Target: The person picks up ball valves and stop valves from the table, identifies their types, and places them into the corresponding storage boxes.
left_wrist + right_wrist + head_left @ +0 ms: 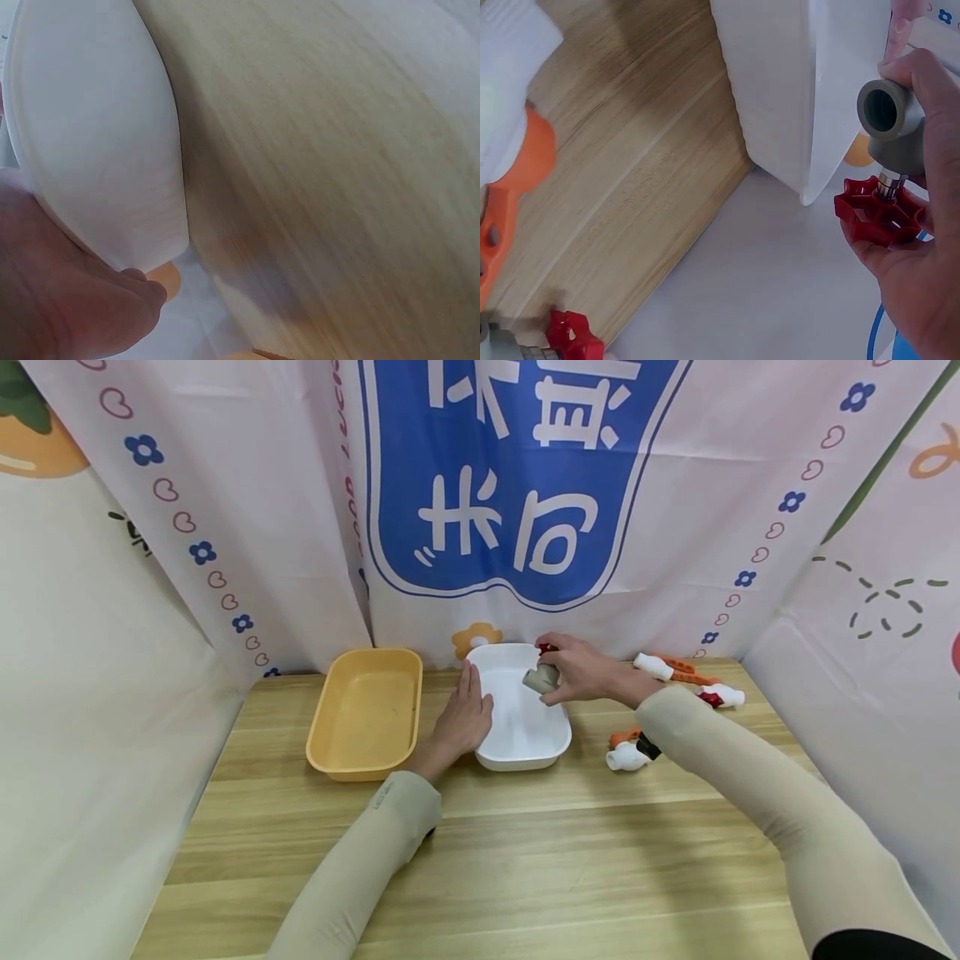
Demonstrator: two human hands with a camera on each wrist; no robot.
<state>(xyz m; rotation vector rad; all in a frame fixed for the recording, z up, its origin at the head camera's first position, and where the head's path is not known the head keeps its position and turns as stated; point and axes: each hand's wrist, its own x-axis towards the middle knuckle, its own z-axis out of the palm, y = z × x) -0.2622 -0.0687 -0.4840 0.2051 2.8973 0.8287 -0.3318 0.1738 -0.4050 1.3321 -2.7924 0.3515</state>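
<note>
My right hand (573,672) grips a grey valve (542,678) over the right half of a white tray (517,739). In the right wrist view the grey valve (900,146) shows its round open end, and its red handwheel (877,212) lies against my fingers. My left hand (463,718) rests along the tray's left rim with fingers straight and the thumb over the inside. In the left wrist view, the left hand (75,292) lies against the rim of the white tray (105,135).
A yellow tray (363,710) stands left of the white one. Right of it lie white valves with orange handles (652,667), one with a red handwheel (723,695), and another white valve (626,757) nearer me. A printed cloth (300,527) hangs behind the table.
</note>
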